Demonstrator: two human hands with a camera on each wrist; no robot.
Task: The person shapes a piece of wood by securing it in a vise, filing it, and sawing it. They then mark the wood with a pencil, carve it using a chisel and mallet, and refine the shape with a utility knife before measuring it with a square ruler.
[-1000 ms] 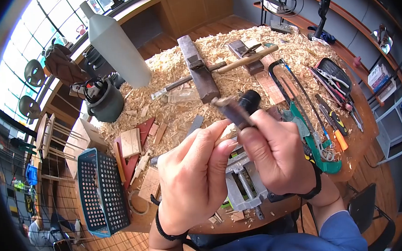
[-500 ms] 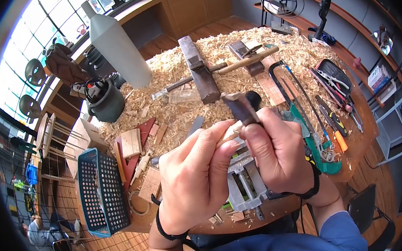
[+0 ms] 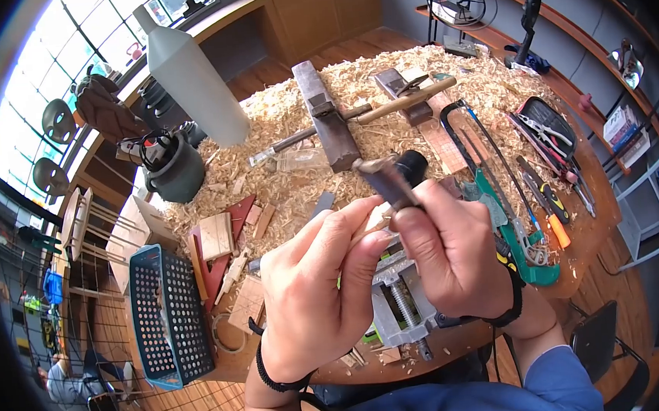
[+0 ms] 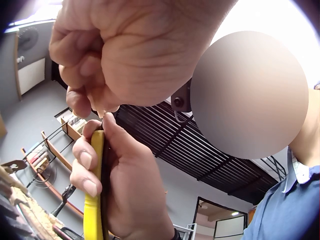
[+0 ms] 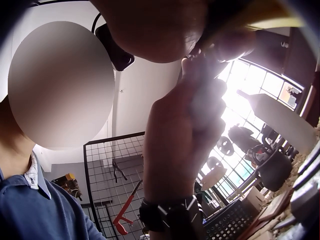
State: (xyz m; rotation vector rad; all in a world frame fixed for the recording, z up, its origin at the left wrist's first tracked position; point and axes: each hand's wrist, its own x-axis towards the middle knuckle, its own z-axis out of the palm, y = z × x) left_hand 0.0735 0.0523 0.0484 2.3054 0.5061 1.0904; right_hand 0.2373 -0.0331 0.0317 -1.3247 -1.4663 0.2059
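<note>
In the head view, my left hand point(image 3: 312, 291) pinches a small pale piece of wood point(image 3: 375, 221) between thumb and fingers. Close beside it, my right hand point(image 3: 455, 250) grips a knife point(image 3: 389, 186) whose dark body slants up and left from the thumb. The knife's yellow side point(image 4: 93, 200) shows in the left wrist view, running down along the right-hand fingers; its cutting edge is hidden at the wood. Both hands meet above a grey metal vise point(image 3: 401, 303). In the right wrist view, the left hand point(image 5: 175, 130) is backlit, its fingertips right at the right hand.
Shavings point(image 3: 269, 103) blanket the far table around two wooden planes point(image 3: 328, 125) and a hammer point(image 3: 406, 99). A green-handled hacksaw point(image 3: 537, 271) and pliers point(image 3: 550, 133) lie right. On the left stand a perforated basket point(image 3: 171, 316), dark pot point(image 3: 178, 174) and large white bottle point(image 3: 195, 81).
The knife tilted to the right, then swung back left with small turns of the right hand. The left hand has stayed nearly still, holding the wood.
</note>
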